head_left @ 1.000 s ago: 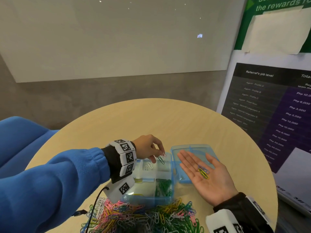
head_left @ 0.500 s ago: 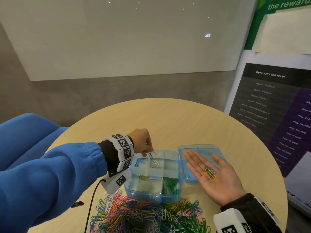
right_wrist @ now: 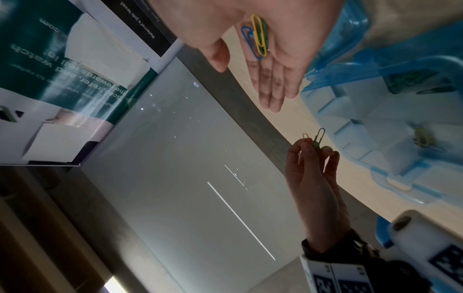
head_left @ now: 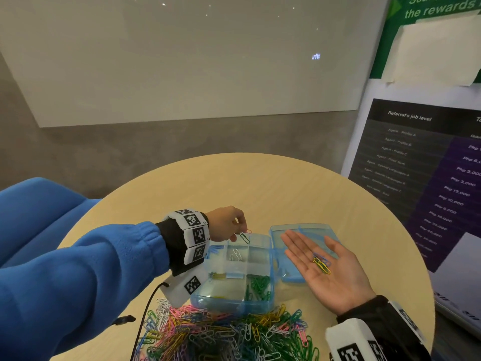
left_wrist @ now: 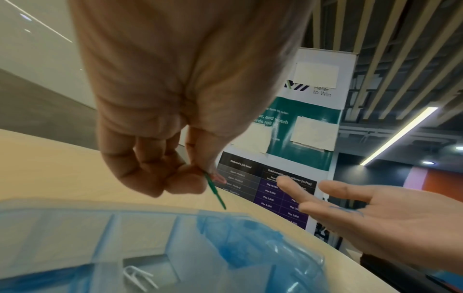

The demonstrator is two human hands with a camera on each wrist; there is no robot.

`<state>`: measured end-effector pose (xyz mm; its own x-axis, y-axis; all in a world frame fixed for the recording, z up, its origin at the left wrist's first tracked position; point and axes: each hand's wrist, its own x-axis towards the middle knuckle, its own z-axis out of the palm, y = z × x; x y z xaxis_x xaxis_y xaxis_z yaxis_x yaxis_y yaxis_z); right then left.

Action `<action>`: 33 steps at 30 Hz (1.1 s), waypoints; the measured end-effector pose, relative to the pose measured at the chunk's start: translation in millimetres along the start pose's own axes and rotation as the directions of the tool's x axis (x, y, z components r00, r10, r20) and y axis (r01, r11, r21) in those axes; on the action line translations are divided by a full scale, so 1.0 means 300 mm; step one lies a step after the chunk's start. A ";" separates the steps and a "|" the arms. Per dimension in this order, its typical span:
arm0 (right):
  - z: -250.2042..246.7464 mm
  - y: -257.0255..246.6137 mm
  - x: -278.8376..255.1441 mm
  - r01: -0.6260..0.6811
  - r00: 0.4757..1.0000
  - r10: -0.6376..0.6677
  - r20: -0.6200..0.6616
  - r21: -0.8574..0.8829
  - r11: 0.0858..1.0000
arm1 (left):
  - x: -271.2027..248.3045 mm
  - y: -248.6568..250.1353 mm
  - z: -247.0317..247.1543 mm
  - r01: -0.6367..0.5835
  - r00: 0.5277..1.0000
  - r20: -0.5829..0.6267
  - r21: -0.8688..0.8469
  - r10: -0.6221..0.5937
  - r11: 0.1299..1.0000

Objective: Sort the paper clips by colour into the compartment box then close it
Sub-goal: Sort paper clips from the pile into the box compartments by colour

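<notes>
Above box (head_left: 235, 295), L hand (head_left: 226, 223) pinches green clip (head_left: 244, 237) (R hand (head_left: 328, 269) flat, palm-up).

Round light-wood counter (head_left: 234, 183). Grey wall with pale whiteboard panel (head_left: 182, 56) behind. Roll-up referral banner (head_left: 416, 152) at right, paper sheets (head_left: 440, 48) taped over it. Blue seat (head_left: 33, 207) at left.

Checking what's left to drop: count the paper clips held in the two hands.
5, maybe more hidden. Left hand pinches a green clip and a pink clip over the compartment box. Open right hand carries a yellow clip, a green one and a blue clip.
</notes>
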<state>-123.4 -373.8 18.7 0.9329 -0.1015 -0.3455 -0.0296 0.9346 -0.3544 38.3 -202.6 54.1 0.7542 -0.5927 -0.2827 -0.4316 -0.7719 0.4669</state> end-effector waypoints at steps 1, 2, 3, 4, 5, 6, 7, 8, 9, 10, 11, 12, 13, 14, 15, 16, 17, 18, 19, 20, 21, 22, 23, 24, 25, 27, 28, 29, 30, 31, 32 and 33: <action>-0.006 -0.002 0.003 0.009 1.000 -0.009 0.007 -0.011 1.000 | -0.006 0.013 0.009 -0.026 1.000 0.011 0.006 0.026 1.000; -0.007 -0.004 0.003 0.014 1.000 -0.014 0.009 -0.010 1.000 | -0.014 0.024 0.018 -0.055 0.998 0.026 0.016 0.055 0.998; -0.005 -0.004 0.003 0.016 1.000 -0.016 0.023 0.004 1.000 | -0.023 0.035 0.028 -0.084 0.995 0.048 0.025 0.083 0.996; -0.005 -0.006 0.004 0.012 1.000 -0.012 0.017 0.016 1.000 | -0.033 0.043 0.040 -0.106 0.992 0.076 0.029 0.103 0.994; -0.007 -0.010 0.005 0.014 1.000 -0.014 -0.003 0.038 0.999 | -0.043 0.048 0.051 -0.119 0.988 0.107 0.024 0.115 0.993; -0.004 -0.015 0.001 0.011 1.000 -0.009 -0.028 0.054 0.998 | -0.051 0.051 0.061 -0.124 0.983 0.139 0.011 0.122 0.992; -0.006 -0.016 0.001 0.007 0.999 -0.005 -0.039 0.062 0.998 | -0.058 0.054 0.068 -0.124 0.979 0.163 -0.005 0.123 0.992; -0.006 -0.016 0.000 0.004 0.999 -0.002 -0.038 0.063 0.998 | -0.061 0.057 0.071 -0.122 0.978 0.170 -0.016 0.123 0.992; -0.005 -0.016 -0.002 0.011 0.999 -0.009 -0.034 0.060 0.998 | -0.059 0.058 0.071 -0.117 0.981 0.156 -0.020 0.119 0.993; -0.001 -0.015 -0.005 0.015 0.999 -0.012 -0.045 0.054 0.998 | -0.053 0.059 0.066 -0.108 0.986 0.124 -0.025 0.111 0.994; -0.003 -0.013 -0.002 0.016 0.999 -0.014 -0.044 0.049 0.999 | -0.043 0.057 0.060 -0.094 0.992 0.085 -0.034 0.096 0.995; 0.000 -0.014 -0.004 0.014 0.999 -0.011 -0.047 0.045 0.999 | -0.034 0.058 0.054 -0.077 0.996 0.046 -0.039 0.079 0.996; -0.002 -0.015 -0.001 0.012 0.999 -0.010 -0.040 0.045 0.999 | -0.026 0.058 0.048 -0.059 0.998 0.016 -0.035 0.060 0.998; -0.001 -0.016 -0.003 0.012 0.999 -0.011 -0.035 0.040 0.999 | -0.020 0.061 0.044 -0.043 0.999 -0.001 -0.022 0.043 0.999; -0.003 -0.017 -0.001 0.010 1.000 -0.010 -0.025 0.033 0.999 | -0.016 0.064 0.043 -0.029 1.000 -0.007 0.000 0.029 1.000; -0.005 -0.020 0.001 0.010 1.000 -0.010 -0.008 0.021 1.000 | -0.017 0.069 0.044 -0.019 1.000 -0.012 0.034 0.019 0.999; -0.010 -0.021 0.006 0.006 1.000 -0.007 0.012 0.008 1.000 | -0.021 0.073 0.046 -0.010 1.000 -0.023 0.081 0.012 0.997; -0.014 -0.022 0.009 0.005 1.000 -0.005 0.019 -0.004 1.000 | -0.030 0.080 0.049 -0.008 0.999 -0.044 0.133 0.014 0.991; -0.020 -0.024 0.013 0.013 0.999 -0.012 0.035 -0.012 1.000 | -0.038 0.085 0.051 -0.012 0.997 -0.070 0.185 0.026 0.983; -0.025 -0.023 0.017 0.021 0.999 -0.020 0.043 -0.023 1.000 | -0.048 0.089 0.050 -0.025 0.994 -0.096 0.227 0.048 0.974; -0.026 -0.020 0.018 0.025 0.999 -0.024 0.049 -0.027 0.999 | -0.060 0.091 0.048 -0.039 0.991 -0.115 0.259 0.071 0.965; -0.024 -0.016 0.015 0.026 0.999 -0.025 0.048 -0.025 0.999 | -0.073 0.091 0.047 -0.058 0.988 -0.124 0.282 0.097 0.958; -0.022 -0.011 0.016 0.021 0.999 -0.021 0.041 -0.014 1.000 | -0.088 0.090 0.046 -0.085 0.984 -0.124 0.297 0.127 0.951; -0.011 -0.005 0.010 0.016 0.999 -0.016 0.028 -0.002 1.000 | -0.105 0.086 0.049 -0.125 0.978 -0.122 0.298 0.168 0.946; -0.006 -0.001 0.007 0.015 1.000 -0.015 0.007 0.012 1.000 | -0.123 0.084 0.053 -0.178 0.967 -0.128 0.283 0.221 0.942; 0.001 0.009 -0.005 -0.005 1.000 0.005 0.007 0.025 1.000 | -0.161 0.085 0.071 -0.307 0.919 -0.186 0.210 0.346 0.928; 0.008 0.016 -0.013 -0.020 1.000 0.020 0.017 0.013 1.000 | -0.181 0.091 0.081 -0.372 0.888 -0.226 0.160 0.401 0.914; 0.015 0.026 -0.021 -0.038 0.999 0.038 0.030 -0.003 0.999 | -0.199 0.098 0.091 -0.433 0.856 -0.260 0.112 0.447 0.894; 0.026 0.041 -0.031 -0.057 0.997 0.058 0.048 -0.017 0.998 | -0.213 0.104 0.102 -0.485 0.826 -0.283 0.079 0.487 0.871; 0.034 0.057 -0.040 -0.077 0.995 0.078 0.058 -0.024 0.997 | -0.225 0.110 0.113 -0.523 0.800 -0.301 0.074 0.519 0.849; 0.038 0.075 -0.044 -0.089 0.994 0.090 0.059 -0.016 0.996 | -0.234 0.114 0.125 -0.546 0.776 -0.316 0.100 0.546 0.832; 0.042 0.092 -0.048 -0.096 0.994 0.096 0.055 -0.002 0.995 | -0.241 0.116 0.135 -0.562 0.748 -0.330 0.145 0.575 0.814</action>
<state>-133.1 -342.4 24.8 0.9442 0.0080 -0.3294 -0.1199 0.9395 -0.3208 -51.4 -195.9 56.9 0.4794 -0.8116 0.3339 -0.8472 -0.3287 0.4174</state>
